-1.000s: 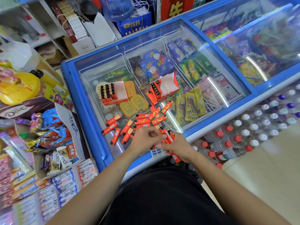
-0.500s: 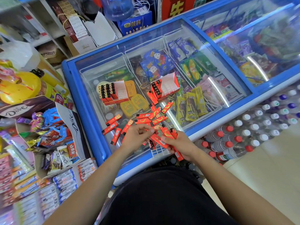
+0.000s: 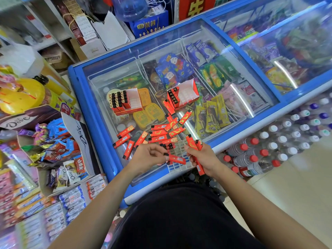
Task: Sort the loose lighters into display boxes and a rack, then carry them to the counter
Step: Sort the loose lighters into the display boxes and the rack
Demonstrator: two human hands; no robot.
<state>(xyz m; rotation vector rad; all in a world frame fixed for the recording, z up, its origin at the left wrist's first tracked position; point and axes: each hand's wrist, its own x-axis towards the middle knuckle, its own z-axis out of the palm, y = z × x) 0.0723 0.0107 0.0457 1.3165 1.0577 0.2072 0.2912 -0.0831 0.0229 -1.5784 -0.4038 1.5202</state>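
Your left grip (image 3: 149, 157), low over the near edge of the freezer lid (image 3: 86, 108), pinches a single red lighter (image 3: 177, 159) by its dark end, its body pointing across at your right grip (image 3: 203, 159). That one is wrapped round a bundle of lighters (image 3: 194, 146) that pokes out above and below the fist. Under and between them lies a pale gridded rack (image 3: 181, 149); how full it is I cannot tell. You look to be mid-gathering, building a handful before slotting. The next move likely calls for laying the single lighter into the bundle heads-aligned, without loosening the right grip. Just beyond, the loose lighters (image 3: 162, 132) lie scattered on the glass, some overlapping. Further back stand two display boxes: the left box (image 3: 129, 103) partly filled with upright rows, and the right box (image 3: 185, 94) tilted and mostly empty.
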